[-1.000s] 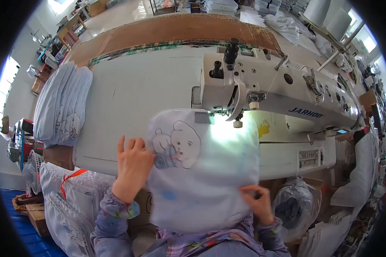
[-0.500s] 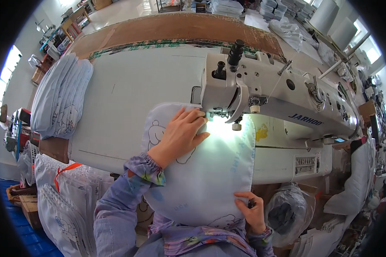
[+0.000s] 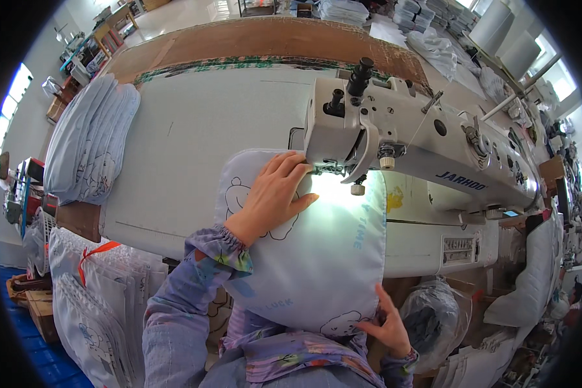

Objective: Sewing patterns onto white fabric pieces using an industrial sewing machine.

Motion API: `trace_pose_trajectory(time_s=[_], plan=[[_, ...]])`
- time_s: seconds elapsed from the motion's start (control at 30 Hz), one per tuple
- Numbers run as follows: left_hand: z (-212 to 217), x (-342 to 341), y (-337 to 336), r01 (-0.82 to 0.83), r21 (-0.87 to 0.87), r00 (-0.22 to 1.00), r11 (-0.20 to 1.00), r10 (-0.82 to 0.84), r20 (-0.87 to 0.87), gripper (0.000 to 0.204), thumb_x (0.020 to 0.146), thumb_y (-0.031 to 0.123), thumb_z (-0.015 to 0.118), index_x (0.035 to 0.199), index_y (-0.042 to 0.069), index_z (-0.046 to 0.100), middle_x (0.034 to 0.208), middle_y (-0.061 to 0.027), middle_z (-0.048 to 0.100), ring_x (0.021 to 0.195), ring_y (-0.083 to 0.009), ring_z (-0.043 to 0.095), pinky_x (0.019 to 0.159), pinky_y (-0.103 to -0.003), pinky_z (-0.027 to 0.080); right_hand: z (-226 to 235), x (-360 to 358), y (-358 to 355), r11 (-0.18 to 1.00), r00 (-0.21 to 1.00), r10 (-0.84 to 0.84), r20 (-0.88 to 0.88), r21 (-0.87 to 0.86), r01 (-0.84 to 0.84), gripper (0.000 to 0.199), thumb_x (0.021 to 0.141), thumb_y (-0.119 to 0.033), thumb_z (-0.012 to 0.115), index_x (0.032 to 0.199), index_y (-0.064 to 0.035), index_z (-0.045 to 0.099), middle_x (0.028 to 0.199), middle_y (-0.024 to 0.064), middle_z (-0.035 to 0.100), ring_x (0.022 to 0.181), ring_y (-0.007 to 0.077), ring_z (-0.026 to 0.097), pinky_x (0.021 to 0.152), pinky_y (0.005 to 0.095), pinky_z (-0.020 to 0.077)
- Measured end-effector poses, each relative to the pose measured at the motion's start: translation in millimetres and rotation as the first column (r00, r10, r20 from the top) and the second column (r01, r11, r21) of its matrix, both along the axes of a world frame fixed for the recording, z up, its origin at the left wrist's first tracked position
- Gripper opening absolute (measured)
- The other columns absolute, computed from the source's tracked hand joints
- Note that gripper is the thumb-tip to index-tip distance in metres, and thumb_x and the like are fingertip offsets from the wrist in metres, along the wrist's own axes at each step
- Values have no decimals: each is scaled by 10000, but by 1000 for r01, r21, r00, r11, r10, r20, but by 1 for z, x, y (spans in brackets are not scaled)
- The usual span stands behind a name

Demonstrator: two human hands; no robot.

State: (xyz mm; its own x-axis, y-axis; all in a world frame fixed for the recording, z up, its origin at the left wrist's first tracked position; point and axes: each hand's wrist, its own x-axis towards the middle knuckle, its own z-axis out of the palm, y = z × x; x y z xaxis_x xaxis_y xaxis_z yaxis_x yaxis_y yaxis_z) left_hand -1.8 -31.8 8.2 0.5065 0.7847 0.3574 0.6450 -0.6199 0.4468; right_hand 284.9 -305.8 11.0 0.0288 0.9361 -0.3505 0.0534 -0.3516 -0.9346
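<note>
A white, round-cornered fabric piece (image 3: 317, 265) with printed cartoon outlines and pale blue lettering lies under the head of a sewing machine (image 3: 410, 139). Its near end hangs over the table edge toward my lap. My left hand (image 3: 268, 202) rests flat on the far left part of the fabric, fingers stretched toward the lit needle area. The needle itself is lost in the glare. At the near right edge of the cloth, my right hand (image 3: 391, 328) has its thumb and fingers spread apart. Its thumb reaches the cloth by a printed figure; the palm is partly hidden.
A stack of similar white pieces (image 3: 94, 139) sits on the table's left end. Below it hang more white pieces (image 3: 100, 310) with a red strip. A clear plastic bag (image 3: 433, 317) with dark contents stands right of my right hand. Brown board (image 3: 258, 42) borders the table's far side.
My right hand has opened and shifted slightly nearer me; a dark object seen at its fingers no longer shows. The fabric has slid slightly away, while my left hand stays pressed on it.
</note>
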Motion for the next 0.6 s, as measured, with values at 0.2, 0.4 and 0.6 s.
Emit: trace_pose_trajectory(time_s=[0.2, 0.4, 0.6], plan=[[1, 0, 0, 3, 27, 1000, 1000, -2, -25, 500, 900, 353, 748, 1253, 25, 614, 1363, -138, 577, 1370, -347, 488, 1142, -464, 402, -4, 8, -4, 939, 948, 313, -53, -132, -317, 403, 891, -13, 739, 1291, 10, 694, 1220, 117, 746, 1064, 155, 672, 973, 301, 509], [5, -2, 0, 17, 38, 997, 999, -14, -71, 482, 914, 372, 725, 1248, 31, 654, 1363, -130, 595, 1369, -327, 494, 1139, -457, 406, -11, 2, -5, 895, 921, 367, -128, -221, -387, 232, 932, -33, 682, 1146, 24, 752, 1057, 87, 767, 963, 129, 659, 881, 284, 514], [5, -6, 1, 29, 108, 996, 994, -20, -83, 491, 901, 387, 735, 1246, 47, 655, 1288, -113, 629, 1264, -347, 550, 1055, -459, 450, -1, 5, -5, 937, 976, 150, -159, -291, -191, 193, 894, -72, 688, 1031, 33, 775, 982, 101, 758, 897, 142, 664, 833, 267, 510]])
